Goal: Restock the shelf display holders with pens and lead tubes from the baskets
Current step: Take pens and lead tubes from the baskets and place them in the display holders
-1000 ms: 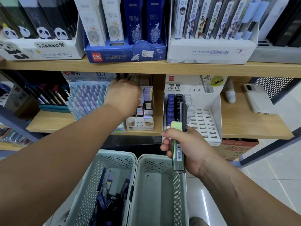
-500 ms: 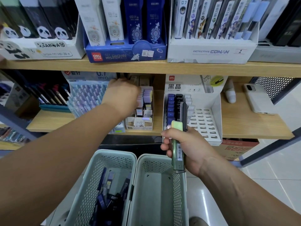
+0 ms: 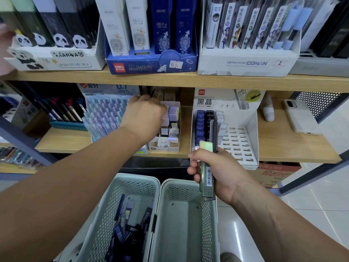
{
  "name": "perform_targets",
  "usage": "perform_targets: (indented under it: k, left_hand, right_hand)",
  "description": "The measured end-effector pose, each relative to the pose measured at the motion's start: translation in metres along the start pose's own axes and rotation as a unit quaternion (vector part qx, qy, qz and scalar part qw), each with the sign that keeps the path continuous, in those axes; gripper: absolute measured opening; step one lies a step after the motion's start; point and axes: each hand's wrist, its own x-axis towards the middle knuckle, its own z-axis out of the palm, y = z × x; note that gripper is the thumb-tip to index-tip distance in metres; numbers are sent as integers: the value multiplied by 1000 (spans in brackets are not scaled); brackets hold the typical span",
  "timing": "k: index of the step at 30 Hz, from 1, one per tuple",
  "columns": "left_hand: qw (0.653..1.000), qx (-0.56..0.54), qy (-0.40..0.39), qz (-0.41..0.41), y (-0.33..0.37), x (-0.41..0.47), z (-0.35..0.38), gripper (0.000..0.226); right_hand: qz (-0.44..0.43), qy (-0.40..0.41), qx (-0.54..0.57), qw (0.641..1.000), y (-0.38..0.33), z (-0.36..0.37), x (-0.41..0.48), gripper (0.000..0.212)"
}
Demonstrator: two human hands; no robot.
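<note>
— What sat nearest, at the bottom of the frame?
— Two pale green baskets: the left basket (image 3: 120, 208) held dark lead tubes (image 3: 130, 231), the right basket (image 3: 188, 220) looked bare.
— And the hands?
— The right hand (image 3: 219, 171), centre-right, was clenched around a bundle of tubes (image 3: 207, 173) before the white slotted holder (image 3: 236, 140). Farther back, the left hand (image 3: 143, 118) reached into the small cardboard holder (image 3: 168, 129) on the lower shelf (image 3: 294, 146) — its grip I couldn't tell.
</note>
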Motion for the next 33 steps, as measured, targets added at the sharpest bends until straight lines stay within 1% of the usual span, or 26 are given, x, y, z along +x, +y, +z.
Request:
perform_targets:
  k: [4, 9, 13, 15, 17, 19, 22, 26, 29, 31, 33]
  left_hand:
    - [999, -19, -39, 23, -2, 11, -3, 8]
    - [994, -67, -74, 46, -10, 25, -3, 9]
    - [983, -116, -135, 41, -20, 35, -3, 9]
    - [979, -134, -148, 37, -22, 38, -3, 13]
    - [978, -138, -156, 29, -21, 40, -4, 11]
    - [982, -103, -153, 26, -17, 38, -4, 12]
    - [992, 1, -119, 48, -6, 29, -3, 15]
    - [990, 82, -87, 76, 7, 20, -7, 22]
    - [990, 103, -65, 64, 9, 16, -5, 15]
    - [993, 88, -63, 44, 6, 13, -3, 9]
    - [995, 75, -66, 30, 2, 12, -3, 8]
  right_hand:
    - [-1, -2, -1, 1000, 0, 0, 0, 13]
    - [-5, -5, -9, 1000, 0, -2, 1, 12]
    - [-7, -9, -10, 1000, 0, -3, 2, 13]
    - [-8, -10, -11, 1000, 1, -5, 2, 13]
    - [-8, -10, -13, 1000, 1, -5, 2, 13]
    - [-8, -10, -13, 1000, 1, -5, 2, 13]
    - [-8, -10, -14, 1000, 1, -4, 2, 14]
    - [-5, -6, -9, 1000, 1, -4, 2, 15]
    - [-7, -8, -7, 1000, 1, -3, 0, 13]
    - [-8, -13, -2, 1000, 0, -3, 0, 13]
    - [-5, -17, 3, 1000, 0, -2, 0, 13]
